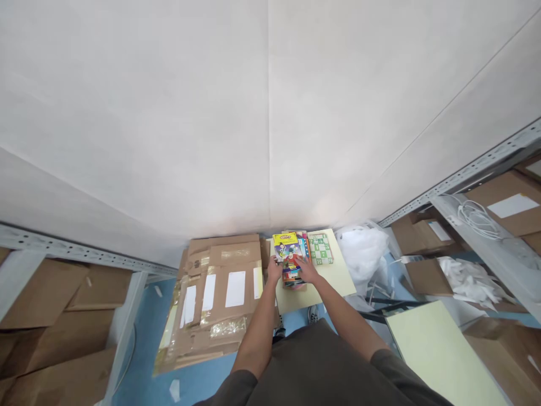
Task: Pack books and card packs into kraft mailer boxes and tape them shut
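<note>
A yellow and purple book (286,243) lies over a stack of colourful books (304,243) on a pale yellow table (344,276). My left hand (274,269) grips the left edge of the yellow and purple book. On its lower right, my right hand (305,269) has its fingers spread over the cover and touches it. Right of the stack lies a green and white numbered board (321,249). The lower part of the stack shows between my hands.
Flattened cardboard boxes (234,254) are piled left of the table. White plastic bags (361,248) stand to its right. Shelves with cardboard boxes (46,290) line both sides. A second pale yellow tabletop (443,355) is at the lower right. A white wall (270,113) rises ahead.
</note>
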